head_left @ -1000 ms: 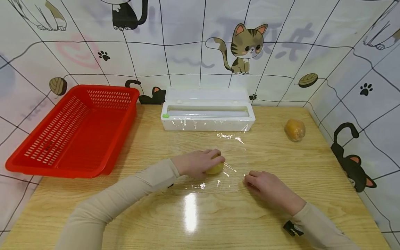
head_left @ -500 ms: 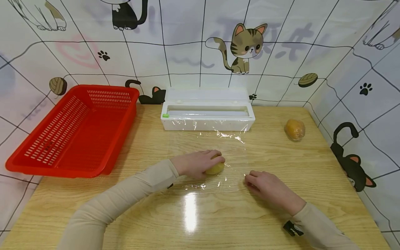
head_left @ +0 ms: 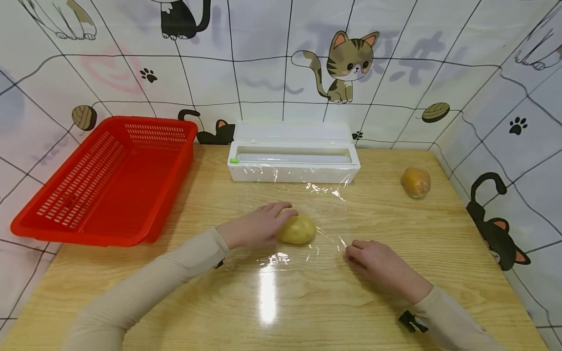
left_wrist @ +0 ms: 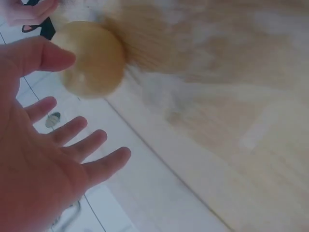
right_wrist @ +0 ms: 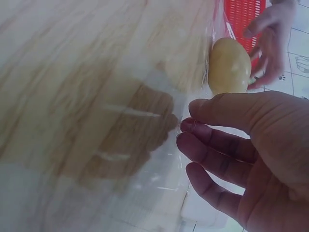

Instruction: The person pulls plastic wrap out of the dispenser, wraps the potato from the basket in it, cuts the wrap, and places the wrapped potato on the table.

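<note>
A smooth yellow potato (head_left: 298, 229) lies on a sheet of clear cling film (head_left: 325, 209) spread over the table. My left hand (head_left: 259, 225) is at the potato's left side, fingers relaxed and apart; in the left wrist view the thumb overlaps the potato (left_wrist: 94, 60) and the other fingers are spread. To the right, my right hand (head_left: 379, 263) pinches the near right edge of the film between thumb and forefinger. The right wrist view shows that pinch, with the film (right_wrist: 140, 130) stretching away from the fingertips.
A white cling film dispenser (head_left: 294, 174) with its lid up stands at the back, film running out of its front. A red plastic basket (head_left: 149, 229) stands on the left. A film-wrapped orange-yellow round item (head_left: 415, 182) sits at the back right of the wooden table (head_left: 210, 312).
My left hand has let go of the potato and drawn back to the left, uncovering it. The right hand stays at the film's edge.
</note>
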`<control>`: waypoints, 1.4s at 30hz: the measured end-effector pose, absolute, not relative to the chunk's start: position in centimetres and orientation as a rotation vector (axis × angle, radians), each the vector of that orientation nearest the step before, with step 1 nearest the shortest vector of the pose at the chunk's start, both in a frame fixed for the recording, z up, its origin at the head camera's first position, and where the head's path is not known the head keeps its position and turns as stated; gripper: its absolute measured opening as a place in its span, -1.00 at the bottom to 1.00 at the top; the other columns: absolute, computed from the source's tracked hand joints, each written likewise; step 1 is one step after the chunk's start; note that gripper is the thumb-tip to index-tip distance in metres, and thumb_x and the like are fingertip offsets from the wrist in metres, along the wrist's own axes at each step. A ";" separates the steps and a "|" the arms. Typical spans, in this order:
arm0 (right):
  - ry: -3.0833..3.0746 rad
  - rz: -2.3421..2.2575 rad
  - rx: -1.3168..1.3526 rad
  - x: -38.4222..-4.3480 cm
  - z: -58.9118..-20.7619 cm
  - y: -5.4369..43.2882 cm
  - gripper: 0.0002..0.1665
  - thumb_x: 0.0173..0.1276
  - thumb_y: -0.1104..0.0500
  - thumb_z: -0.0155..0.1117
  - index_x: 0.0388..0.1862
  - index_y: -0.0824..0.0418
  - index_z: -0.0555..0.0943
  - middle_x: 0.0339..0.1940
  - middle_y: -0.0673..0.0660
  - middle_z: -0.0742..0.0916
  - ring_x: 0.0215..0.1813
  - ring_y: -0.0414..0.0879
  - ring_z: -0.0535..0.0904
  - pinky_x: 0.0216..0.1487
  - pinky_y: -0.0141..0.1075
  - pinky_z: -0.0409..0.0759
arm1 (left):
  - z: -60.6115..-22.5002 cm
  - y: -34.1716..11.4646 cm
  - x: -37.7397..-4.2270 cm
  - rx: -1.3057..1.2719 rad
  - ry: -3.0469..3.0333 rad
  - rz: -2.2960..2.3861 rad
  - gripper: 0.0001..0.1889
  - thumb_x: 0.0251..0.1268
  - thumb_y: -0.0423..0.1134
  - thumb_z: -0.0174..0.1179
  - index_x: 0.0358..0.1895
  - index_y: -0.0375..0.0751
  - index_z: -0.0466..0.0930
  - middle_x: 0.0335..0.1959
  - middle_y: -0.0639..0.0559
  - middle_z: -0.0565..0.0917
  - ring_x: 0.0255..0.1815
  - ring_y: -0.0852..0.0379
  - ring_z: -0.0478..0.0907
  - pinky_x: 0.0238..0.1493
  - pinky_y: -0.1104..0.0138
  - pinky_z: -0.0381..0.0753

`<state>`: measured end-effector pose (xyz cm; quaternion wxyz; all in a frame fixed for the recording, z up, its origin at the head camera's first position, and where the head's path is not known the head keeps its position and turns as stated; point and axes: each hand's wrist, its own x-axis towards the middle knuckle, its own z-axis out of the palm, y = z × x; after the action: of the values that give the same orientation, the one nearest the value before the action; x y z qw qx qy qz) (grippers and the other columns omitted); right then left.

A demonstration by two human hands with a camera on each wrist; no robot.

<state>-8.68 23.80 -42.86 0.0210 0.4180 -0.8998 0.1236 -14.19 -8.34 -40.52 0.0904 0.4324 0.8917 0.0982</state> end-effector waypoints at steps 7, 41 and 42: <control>-2.744 0.420 1.279 -8.7 -41.3 24.0 -0.68 0.03 0.39 0.49 -0.41 0.09 0.53 -0.45 -0.12 0.53 -0.51 -0.27 0.41 -0.50 -0.33 0.45 | -40.9 -12.3 -11.5 1.130 2.795 0.245 -0.30 0.20 -0.08 0.28 0.35 -0.26 0.21 0.30 -0.21 0.31 0.26 -0.18 0.33 0.07 -0.10 0.47; -2.874 1.269 1.144 -12.6 -40.2 24.7 -0.85 0.32 0.42 0.24 -0.24 0.20 0.61 -0.30 -0.01 0.71 -0.21 -0.15 0.64 -0.16 -0.26 0.61 | -43.0 -17.8 -8.1 1.040 2.794 0.710 -0.92 0.27 -0.45 0.15 -0.26 -0.19 0.55 -0.34 0.10 0.54 -0.35 0.18 0.46 -0.26 0.26 0.53; -2.880 1.297 1.140 -12.7 -40.3 24.8 -0.86 0.33 0.42 0.23 -0.24 0.20 0.60 -0.31 -0.01 0.71 -0.22 -0.14 0.64 -0.18 -0.28 0.61 | -42.8 -17.9 -8.3 1.034 2.754 0.757 -0.92 0.29 -0.45 0.14 -0.26 -0.20 0.55 -0.36 0.11 0.55 -0.36 0.21 0.46 -0.26 0.28 0.54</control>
<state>-12.69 24.79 -40.26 -0.1078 0.3375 -0.8527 0.3839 -8.32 -17.91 -42.84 0.0518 0.3399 0.9054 0.2490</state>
